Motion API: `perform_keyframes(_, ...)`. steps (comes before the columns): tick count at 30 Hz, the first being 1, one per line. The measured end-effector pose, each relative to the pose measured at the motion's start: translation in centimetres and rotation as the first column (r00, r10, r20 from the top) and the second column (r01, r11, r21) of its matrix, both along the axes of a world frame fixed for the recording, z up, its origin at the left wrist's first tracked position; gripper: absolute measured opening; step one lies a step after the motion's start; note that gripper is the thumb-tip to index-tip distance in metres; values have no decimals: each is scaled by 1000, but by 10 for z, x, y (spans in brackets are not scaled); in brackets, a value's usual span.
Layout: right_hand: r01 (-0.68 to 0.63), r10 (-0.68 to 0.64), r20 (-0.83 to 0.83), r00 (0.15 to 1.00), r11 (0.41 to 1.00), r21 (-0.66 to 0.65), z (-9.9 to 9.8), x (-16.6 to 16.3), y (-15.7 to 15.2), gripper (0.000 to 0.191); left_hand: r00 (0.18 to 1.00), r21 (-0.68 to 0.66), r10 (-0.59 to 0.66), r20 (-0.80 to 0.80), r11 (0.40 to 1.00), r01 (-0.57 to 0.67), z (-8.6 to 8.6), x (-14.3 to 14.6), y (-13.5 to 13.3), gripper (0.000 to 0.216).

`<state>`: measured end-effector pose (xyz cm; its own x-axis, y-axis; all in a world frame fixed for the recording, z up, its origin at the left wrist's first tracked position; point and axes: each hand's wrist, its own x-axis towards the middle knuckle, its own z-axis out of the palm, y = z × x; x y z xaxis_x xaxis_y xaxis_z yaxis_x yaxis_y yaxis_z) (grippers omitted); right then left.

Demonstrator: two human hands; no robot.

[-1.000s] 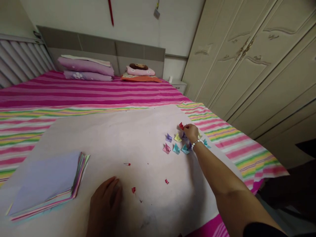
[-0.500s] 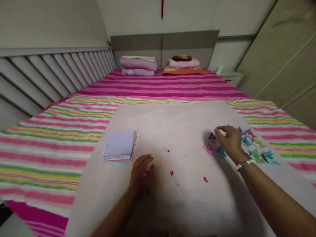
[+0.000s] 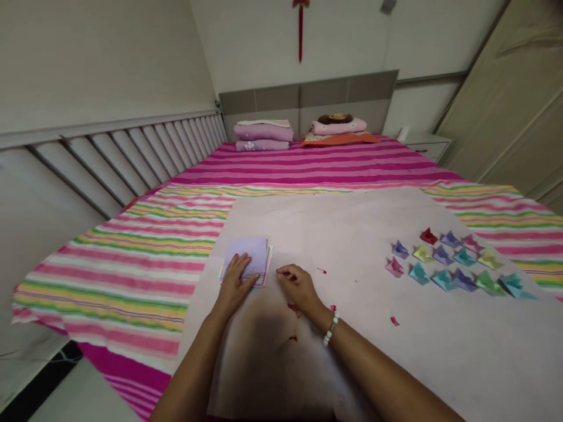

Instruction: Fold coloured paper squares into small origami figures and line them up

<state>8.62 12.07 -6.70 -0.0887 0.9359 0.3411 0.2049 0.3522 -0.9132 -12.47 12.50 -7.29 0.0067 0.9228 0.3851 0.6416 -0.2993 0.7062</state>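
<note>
My left hand (image 3: 237, 284) rests on a stack of square paper sheets (image 3: 253, 249), its fingers apart. The top sheet is pale lilac, and pink, white and yellowish edges show beneath. Just right of the stack, my right hand (image 3: 301, 288) hovers with loosely bent fingers and no visible object in them. It wears a bracelet of pale beads (image 3: 331, 329). Farther right, several small folded paper boats (image 3: 442, 255) in purple, yellow, teal, pink, green and red stand in rows.
A large pale sheet (image 3: 352, 228) covers part of the striped bed (image 3: 158, 246). Small red scraps (image 3: 394, 321) and a tiny red-and-white piece (image 3: 322, 271) lie on it. Folded bedding (image 3: 264, 132) sits by the headboard (image 3: 272, 102). A slatted rail (image 3: 145, 126) runs along the left.
My right hand has left the folded boats and come left beside the stack. My left hand has moved onto the stack. The view has shifted, so more boats show.
</note>
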Motion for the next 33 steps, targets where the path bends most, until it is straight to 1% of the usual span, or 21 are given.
perform_keyframes(3,-33,33,-23,999,999,-25,-2,-17,7,13,998,-37,4,61,999,-2,-15,-2,2,48)
perform_keyframes(6,-49,45,-56,997,997,-57,-6,-28,12,14,995,-67,8,103,998,-1,-22,-2,2,49)
perform_keyframes(12,-25,9,-136,991,993,-116,-22,-41,18,18,984,-118,20,175,993,1,-22,-1,-1,48)
perform_keyframes(15,-18,-5,-171,985,991,-133,-26,-44,18,18,981,-128,12,196,992,14,-23,-2,-1,46)
perform_keyframes(25,-21,-11,-226,974,990,-140,-20,-47,14,17,972,-102,-7,233,994,32,-30,-2,2,42)
perform_keyframes(33,-8,-23,-238,971,991,-131,-19,-47,11,16,971,-108,-6,237,994,32,-28,-2,0,43)
